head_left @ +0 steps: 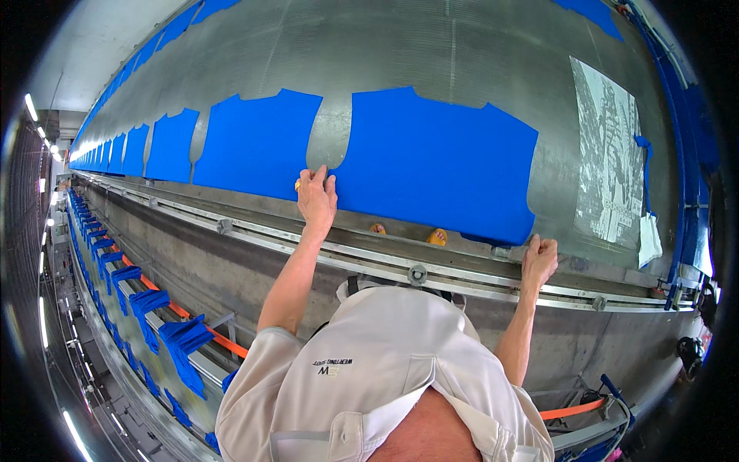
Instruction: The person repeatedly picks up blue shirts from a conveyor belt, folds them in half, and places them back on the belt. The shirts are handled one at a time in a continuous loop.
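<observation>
Blue panel [439,162], shirt lettering [334,363] seemingly upside-down

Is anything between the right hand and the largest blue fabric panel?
Nothing visible is: the right hand is close beside the near right corner of the largest blue fabric panel; whether they touch is unclear.

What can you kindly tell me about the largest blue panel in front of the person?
The blue panel looks like smooth fabric, with a notched far edge and curved sides. It lies mostly flat along the near side of the grey table. The left grip is at its left edge, the right grip by its near right corner; any pinch is unclear.
</observation>
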Demonstrator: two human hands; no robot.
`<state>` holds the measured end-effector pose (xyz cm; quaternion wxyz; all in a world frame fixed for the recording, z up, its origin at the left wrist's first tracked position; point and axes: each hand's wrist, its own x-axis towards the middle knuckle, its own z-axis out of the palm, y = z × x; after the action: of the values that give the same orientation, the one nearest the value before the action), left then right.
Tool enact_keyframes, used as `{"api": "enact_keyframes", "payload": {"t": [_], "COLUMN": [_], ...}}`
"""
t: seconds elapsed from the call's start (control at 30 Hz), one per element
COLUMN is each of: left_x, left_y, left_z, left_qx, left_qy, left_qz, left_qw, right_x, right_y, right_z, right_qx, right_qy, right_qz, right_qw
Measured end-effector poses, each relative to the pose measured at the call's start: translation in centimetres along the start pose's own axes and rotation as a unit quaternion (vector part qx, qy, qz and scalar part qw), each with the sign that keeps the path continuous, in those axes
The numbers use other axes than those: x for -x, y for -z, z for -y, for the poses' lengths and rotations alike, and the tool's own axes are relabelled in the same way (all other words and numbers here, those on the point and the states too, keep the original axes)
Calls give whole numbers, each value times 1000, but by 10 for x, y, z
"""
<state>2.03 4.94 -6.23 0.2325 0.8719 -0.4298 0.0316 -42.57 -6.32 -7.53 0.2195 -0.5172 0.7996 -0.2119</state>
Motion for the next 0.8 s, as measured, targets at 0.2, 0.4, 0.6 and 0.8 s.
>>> {"api": "enact_keyframes", "payload": {"t": [0.2, 0.4, 0.6, 0.8], "left_x": [-2, -12, -28, -20], "left_y": [-11, -11, -11, 12], "left_z": [8, 23, 34, -7], "left_qx": [90, 194, 98, 33], "left_qy": [-2, 81, 32, 50], "left_qz": [-9, 26, 96, 72], "left_qw": [996, 977, 990, 996], "right_x": [4, 9, 18, 43], "right_y": [4, 14, 8, -12], "right_z": [7, 18, 52, 53], "right_qx": [-6, 30, 23, 125], "right_qy": [30, 36, 303, 399], "right_qz": [-16, -26, -69, 157], "right_qw": [999, 999, 950, 895]}}
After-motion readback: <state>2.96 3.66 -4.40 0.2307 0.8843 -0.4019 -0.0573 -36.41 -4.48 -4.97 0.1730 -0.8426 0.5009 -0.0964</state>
